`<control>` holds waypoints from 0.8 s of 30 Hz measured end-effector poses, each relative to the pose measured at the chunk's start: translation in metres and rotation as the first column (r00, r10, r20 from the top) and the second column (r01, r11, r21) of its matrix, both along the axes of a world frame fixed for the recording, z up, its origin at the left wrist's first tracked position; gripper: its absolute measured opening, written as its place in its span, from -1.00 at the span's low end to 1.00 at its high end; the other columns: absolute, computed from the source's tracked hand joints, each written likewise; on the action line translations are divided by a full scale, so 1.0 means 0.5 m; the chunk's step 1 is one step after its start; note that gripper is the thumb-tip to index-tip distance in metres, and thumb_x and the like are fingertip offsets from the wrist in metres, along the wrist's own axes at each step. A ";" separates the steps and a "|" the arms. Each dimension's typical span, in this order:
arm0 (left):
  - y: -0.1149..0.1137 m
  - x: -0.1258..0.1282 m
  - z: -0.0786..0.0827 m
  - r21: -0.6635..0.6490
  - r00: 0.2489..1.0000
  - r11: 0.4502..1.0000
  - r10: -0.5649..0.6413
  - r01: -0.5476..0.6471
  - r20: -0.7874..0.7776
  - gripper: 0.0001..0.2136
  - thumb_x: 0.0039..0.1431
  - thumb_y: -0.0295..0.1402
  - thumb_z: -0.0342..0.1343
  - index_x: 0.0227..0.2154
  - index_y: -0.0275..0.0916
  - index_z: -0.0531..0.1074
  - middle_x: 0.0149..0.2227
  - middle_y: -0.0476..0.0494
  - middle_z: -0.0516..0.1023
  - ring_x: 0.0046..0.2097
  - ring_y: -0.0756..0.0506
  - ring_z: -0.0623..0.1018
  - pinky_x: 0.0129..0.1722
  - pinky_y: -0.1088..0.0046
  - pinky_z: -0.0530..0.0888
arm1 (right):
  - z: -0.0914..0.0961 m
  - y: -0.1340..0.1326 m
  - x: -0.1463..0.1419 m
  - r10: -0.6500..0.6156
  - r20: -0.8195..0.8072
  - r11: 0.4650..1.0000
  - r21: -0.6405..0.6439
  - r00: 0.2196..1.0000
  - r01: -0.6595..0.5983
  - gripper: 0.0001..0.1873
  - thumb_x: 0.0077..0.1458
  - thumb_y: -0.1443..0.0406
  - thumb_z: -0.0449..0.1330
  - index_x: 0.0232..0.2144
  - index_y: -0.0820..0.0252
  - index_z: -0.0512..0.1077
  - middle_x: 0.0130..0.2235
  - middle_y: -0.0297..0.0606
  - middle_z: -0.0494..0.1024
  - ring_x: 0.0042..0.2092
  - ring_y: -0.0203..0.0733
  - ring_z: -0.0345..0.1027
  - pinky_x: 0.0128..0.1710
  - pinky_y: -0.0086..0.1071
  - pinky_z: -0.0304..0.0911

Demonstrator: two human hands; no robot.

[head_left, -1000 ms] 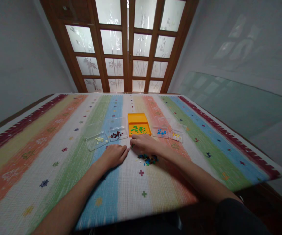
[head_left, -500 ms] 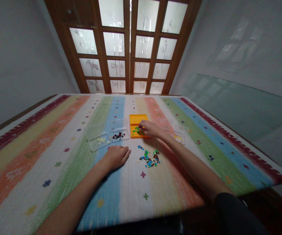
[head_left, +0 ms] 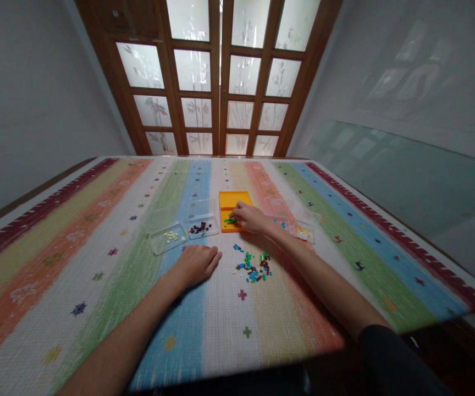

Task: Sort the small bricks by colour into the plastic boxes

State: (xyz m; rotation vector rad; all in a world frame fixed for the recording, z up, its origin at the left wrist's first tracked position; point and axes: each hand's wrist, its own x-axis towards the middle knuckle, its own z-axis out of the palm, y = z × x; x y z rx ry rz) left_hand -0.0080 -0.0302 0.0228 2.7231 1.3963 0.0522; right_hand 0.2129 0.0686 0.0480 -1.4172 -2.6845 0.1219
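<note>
My right hand (head_left: 250, 216) is over the front compartment of an orange plastic box (head_left: 235, 198). Its fingers are pinched together among small green toy bricks (head_left: 230, 221); whatever sits between the fingertips is too small to make out. My left hand (head_left: 198, 263) rests on the cloth in front of the clear trays, with fingers curled and nothing showing in them. To the right of that hand lies a loose pile of blue, green and brown toy bricks (head_left: 254, 267), several in each colour.
Left of the orange box stand a clear tray of dark brown bricks (head_left: 200, 227) and another of cream bricks (head_left: 171, 237). Beyond my right forearm are clear trays with blue bricks (head_left: 281, 223) and yellow bricks (head_left: 303, 232). A striped cloth (head_left: 109, 286) covers the table.
My right hand has shifted slightly to the left over the green bricks, and its forearm now leaves the blue bricks in view. The left hand stays in place.
</note>
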 end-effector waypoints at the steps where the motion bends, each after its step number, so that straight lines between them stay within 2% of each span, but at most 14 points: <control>1: 0.000 0.000 0.001 0.000 1.000 1.000 0.001 -0.001 -0.005 -0.59 0.43 -0.22 -0.25 -0.36 -0.26 0.45 -0.37 -0.25 0.61 -0.34 -0.16 0.59 -0.30 0.34 0.42 | 0.003 -0.002 0.001 -0.006 -0.005 1.000 0.003 1.000 0.006 -0.69 0.29 0.44 0.05 -0.07 0.21 0.55 -0.10 -0.13 0.45 -0.19 -0.20 0.35 -0.23 -0.40 0.17; 5: 0.000 0.002 0.005 -0.032 0.999 0.999 0.005 -0.006 -0.041 -0.58 0.44 -0.23 -0.26 -0.34 -0.26 0.47 -0.35 -0.29 0.62 -0.30 -0.20 0.61 -0.29 0.31 0.43 | 0.023 -0.013 0.021 0.002 -0.068 0.999 0.034 0.998 0.000 -0.68 0.29 0.42 0.08 0.01 0.23 0.52 -0.08 -0.11 0.44 -0.16 -0.18 0.37 -0.18 -0.38 0.19; 8: 0.002 0.002 0.005 -0.045 0.999 0.999 0.003 -0.005 -0.044 -0.59 0.44 -0.24 -0.26 -0.33 -0.27 0.47 -0.33 -0.31 0.62 -0.29 -0.22 0.62 -0.27 0.29 0.43 | 0.038 -0.031 0.047 0.080 -0.142 0.996 0.049 0.987 -0.073 -0.75 0.29 0.40 0.10 -0.07 0.29 0.54 -0.12 -0.11 0.46 -0.15 -0.17 0.37 -0.13 -0.36 0.21; 13: 0.003 0.001 0.000 -0.028 1.000 1.000 -0.001 0.000 -0.025 -0.58 0.43 -0.23 -0.27 -0.34 -0.27 0.46 -0.36 -0.30 0.62 -0.32 -0.19 0.60 -0.29 0.31 0.43 | 0.037 -0.088 0.071 0.181 -0.206 0.980 -0.051 0.962 -0.195 -0.84 0.26 0.35 0.17 -0.16 0.26 0.54 -0.18 -0.16 0.50 -0.19 -0.20 0.37 -0.17 -0.37 0.21; 18: 0.002 0.002 0.002 -0.025 0.999 1.000 0.001 -0.002 -0.049 -0.57 0.43 -0.23 -0.28 -0.33 -0.26 0.47 -0.35 -0.29 0.62 -0.31 -0.20 0.60 -0.28 0.30 0.44 | 0.015 -0.151 0.054 0.113 -0.145 0.980 -0.149 0.983 -0.134 -0.85 0.23 0.27 0.22 -0.28 0.24 0.55 -0.23 -0.16 0.53 -0.26 -0.20 0.35 -0.29 -0.38 0.15; 24: 0.001 0.001 0.005 -0.016 0.997 1.000 0.017 -0.019 -0.076 -0.57 0.44 -0.21 -0.27 -0.33 -0.25 0.47 -0.34 -0.28 0.63 -0.28 -0.21 0.62 -0.29 0.31 0.41 | 0.015 -0.182 0.027 0.010 -0.103 0.991 -0.134 0.995 -0.024 -0.88 0.18 0.42 0.18 -0.29 0.28 0.54 -0.22 -0.14 0.55 -0.27 -0.23 0.34 -0.32 -0.40 0.10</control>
